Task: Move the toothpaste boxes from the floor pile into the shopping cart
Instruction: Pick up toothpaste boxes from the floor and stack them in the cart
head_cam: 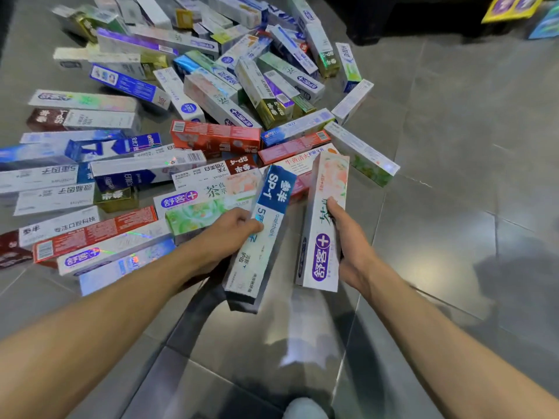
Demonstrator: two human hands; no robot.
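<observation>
1. Toothpaste boxes [187, 122] lay heaped across the grey floor [453, 146], spreading up and to the left of both hands, and plenty were waiting!
2. 2 were already up: the left hand [225, 234] clamped round a blue-and-white box [260, 234], and the right hand [348, 237] gripped a white box with a purple logo [323, 225] from its right side.
3. Both held boxes stood on end, long axes running away from the person and leaning slightly, near each other but not touching.
4. The pile's near edge sat just beyond the fingertips; the left hand was closer to the bulk of it, with a green floral box [196, 216] right beside its knuckles.
5. No shopping cart showed anywhere, so which way the carry had to swing could not be told.
6. My call: with both hands full, the drop-off came next, and the task was barely started.
</observation>
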